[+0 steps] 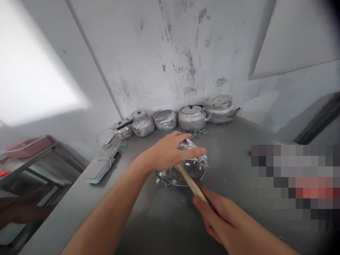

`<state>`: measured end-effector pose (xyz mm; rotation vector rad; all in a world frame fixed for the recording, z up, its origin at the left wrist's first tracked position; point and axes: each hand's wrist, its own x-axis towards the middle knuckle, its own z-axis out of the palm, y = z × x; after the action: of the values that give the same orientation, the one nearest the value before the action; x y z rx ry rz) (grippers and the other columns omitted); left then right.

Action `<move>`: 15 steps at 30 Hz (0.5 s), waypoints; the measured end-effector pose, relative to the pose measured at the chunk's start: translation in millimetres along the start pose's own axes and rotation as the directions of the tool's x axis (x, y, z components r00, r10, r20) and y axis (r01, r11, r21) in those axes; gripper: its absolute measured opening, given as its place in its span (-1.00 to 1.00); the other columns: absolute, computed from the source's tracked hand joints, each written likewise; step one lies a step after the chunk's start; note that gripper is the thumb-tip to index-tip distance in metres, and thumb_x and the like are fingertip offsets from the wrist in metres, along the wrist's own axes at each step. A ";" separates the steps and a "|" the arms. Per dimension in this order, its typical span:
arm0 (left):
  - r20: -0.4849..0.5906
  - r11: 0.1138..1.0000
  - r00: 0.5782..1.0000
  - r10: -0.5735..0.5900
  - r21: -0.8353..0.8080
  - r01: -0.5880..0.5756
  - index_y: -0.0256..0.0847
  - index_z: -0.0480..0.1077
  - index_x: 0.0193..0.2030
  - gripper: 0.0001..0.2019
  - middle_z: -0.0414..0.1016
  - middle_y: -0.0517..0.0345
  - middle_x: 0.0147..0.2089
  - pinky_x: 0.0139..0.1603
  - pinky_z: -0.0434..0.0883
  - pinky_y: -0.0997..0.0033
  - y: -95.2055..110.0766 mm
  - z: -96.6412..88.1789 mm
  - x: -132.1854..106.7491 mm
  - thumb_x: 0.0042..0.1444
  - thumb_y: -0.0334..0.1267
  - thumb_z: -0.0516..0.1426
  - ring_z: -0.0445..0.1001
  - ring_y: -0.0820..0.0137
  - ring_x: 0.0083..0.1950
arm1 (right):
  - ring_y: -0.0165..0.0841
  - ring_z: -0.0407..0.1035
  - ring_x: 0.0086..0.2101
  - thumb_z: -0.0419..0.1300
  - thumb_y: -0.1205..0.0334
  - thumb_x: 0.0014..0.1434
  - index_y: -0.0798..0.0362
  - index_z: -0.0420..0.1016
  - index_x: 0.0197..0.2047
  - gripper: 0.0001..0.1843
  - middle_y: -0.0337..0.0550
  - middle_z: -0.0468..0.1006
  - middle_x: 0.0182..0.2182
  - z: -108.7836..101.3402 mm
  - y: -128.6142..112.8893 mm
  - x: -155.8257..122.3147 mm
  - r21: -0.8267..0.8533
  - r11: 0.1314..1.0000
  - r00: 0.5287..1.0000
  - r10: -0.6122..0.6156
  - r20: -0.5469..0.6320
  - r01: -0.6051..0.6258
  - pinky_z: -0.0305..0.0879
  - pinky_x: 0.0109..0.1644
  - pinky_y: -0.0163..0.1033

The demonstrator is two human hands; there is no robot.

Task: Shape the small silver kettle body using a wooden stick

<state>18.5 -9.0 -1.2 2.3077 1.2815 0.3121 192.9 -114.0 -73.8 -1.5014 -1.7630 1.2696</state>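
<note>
Grey metal makes up the tabletop (239, 141), a broad dull sheet that runs back to a stained white wall (164, 53). Along that back edge stands a row of five embossed aluminium kettles (191, 117), lids on, close together, the rightmost with its spout pointing right. To the left of the tabletop lies a flat pale device (102, 163) with a white cable (102, 150) looped over it. Near the middle sits a shiny metal pot (187, 171) tipped on its side, its open mouth turned toward the viewer, with a green-and-white cord (162, 177) trailing from its left side. The left hand (167, 150) lies over the top of the pot, fingers spread and curved down onto it, pinning it and a crumpled bit of foil-like material (188, 144) under the fingertips. The right hand (217, 216) is clenched round a thin wooden stick (191, 182), whose far end reaches into the pot's mouth. A small beaded chain (198, 133) lies just behind the left hand, in front of the kettles.
</note>
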 end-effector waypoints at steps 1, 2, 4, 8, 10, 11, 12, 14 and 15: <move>0.001 1.000 1.000 0.000 0.002 0.000 -0.03 0.15 0.45 -0.18 0.15 0.06 0.45 0.32 0.20 0.15 -0.2 0.1 0.1 0.19 0.42 -0.02 0.25 0.00 0.35 | -0.46 0.12 -0.68 -0.04 0.10 0.37 -0.02 0.44 -0.32 -0.69 -0.38 0.30 -0.66 0.7 0.9 -0.2 0.005 1.000 1.000 -0.003 -0.014 0.003 0.07 -0.59 -0.33; 0.001 1.000 1.000 0.001 0.005 -0.001 -0.03 0.15 0.45 -0.19 0.15 0.07 0.45 0.33 0.20 0.15 -0.4 0.2 0.1 0.21 0.40 -0.02 0.25 0.00 0.36 | -0.47 0.09 -0.69 -0.04 0.11 0.37 -0.03 0.43 -0.32 -0.69 -0.39 0.29 -0.67 1.1 1.7 -0.4 0.005 1.000 1.000 -0.001 -0.016 0.001 0.06 -0.60 -0.33; 0.003 1.000 1.000 0.005 0.008 -0.005 -0.03 0.15 0.45 -0.21 0.14 0.07 0.45 0.33 0.19 0.16 -0.6 0.1 0.0 0.22 0.38 -0.02 0.24 0.00 0.36 | -0.46 0.11 -0.68 -0.04 0.12 0.37 -0.03 0.43 -0.32 -0.70 -0.39 0.28 -0.67 1.1 2.8 -0.4 0.000 1.000 1.000 0.003 0.013 -0.003 0.05 -0.59 -0.32; 0.007 1.000 1.000 -0.003 -0.002 0.003 0.00 0.14 0.45 -0.21 0.14 0.08 0.45 0.32 0.20 0.14 0.2 -0.2 -0.8 0.21 0.38 -0.01 0.25 0.00 0.35 | -0.40 0.29 -0.55 -0.01 0.13 0.37 -0.03 0.43 -0.33 -0.71 -0.31 0.38 -0.60 -0.4 2.9 -0.1 -0.014 1.000 0.999 0.002 0.051 -0.001 0.15 -0.48 -0.32; 0.003 1.000 1.000 -0.010 -0.014 0.010 0.00 0.15 0.45 -0.21 0.14 0.08 0.45 0.32 0.21 0.13 1.1 -0.4 -1.0 0.21 0.39 0.00 0.25 0.01 0.35 | -0.38 0.33 -0.51 0.00 0.13 0.37 -0.03 0.44 -0.33 -0.72 -0.29 0.40 -0.58 -0.2 3.3 -0.3 -0.023 1.000 1.000 0.009 0.004 -0.008 0.19 -0.44 -0.31; 0.002 1.000 1.000 -0.010 -0.017 0.011 -0.01 0.16 0.45 -0.20 0.15 0.08 0.45 0.32 0.21 0.13 1.6 -0.5 -1.0 0.20 0.40 0.00 0.25 0.02 0.35 | -0.37 0.33 -0.51 -0.01 0.12 0.37 -0.04 0.44 -0.32 -0.72 -0.29 0.41 -0.58 0.2 3.7 -0.4 -0.022 1.000 1.000 0.013 -0.021 -0.014 0.20 -0.43 -0.31; 0.001 1.000 1.000 -0.010 -0.018 0.010 -0.01 0.16 0.45 -0.19 0.15 0.07 0.45 0.32 0.21 0.13 1.9 -0.6 -1.0 0.20 0.40 0.01 0.26 0.02 0.35 | -0.36 0.33 -0.51 -0.01 0.12 0.37 -0.04 0.44 -0.31 -0.72 -0.28 0.41 -0.58 0.7 4.1 -0.4 -0.018 1.000 0.999 0.016 -0.036 -0.017 0.21 -0.44 -0.30; 0.006 1.000 1.000 -0.012 -0.016 0.012 -0.01 0.16 0.45 -0.18 0.14 0.06 0.45 0.31 0.22 0.13 2.2 -0.8 -0.8 0.19 0.41 0.01 0.26 0.01 0.34 | -0.36 0.35 -0.51 0.03 0.10 0.34 -0.04 0.45 -0.32 -0.74 -0.27 0.44 -0.56 1.5 4.8 -0.3 0.005 1.000 1.000 0.015 -0.023 -0.015 0.23 -0.43 -0.30; 0.010 1.000 1.000 -0.013 -0.015 0.013 -0.01 0.15 0.45 -0.19 0.14 0.06 0.45 0.30 0.23 0.13 2.1 -0.8 -0.7 0.19 0.41 0.00 0.26 0.01 0.34 | -0.35 0.37 -0.49 0.06 0.09 0.33 -0.03 0.45 -0.32 -0.76 -0.25 0.46 -0.53 1.8 4.8 -0.3 0.017 1.000 1.000 0.009 -0.001 -0.009 0.25 -0.42 -0.30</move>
<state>19.3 -10.3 0.6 2.2842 1.2845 0.3047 193.8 -115.1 -78.7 -1.5015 -1.7425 1.2847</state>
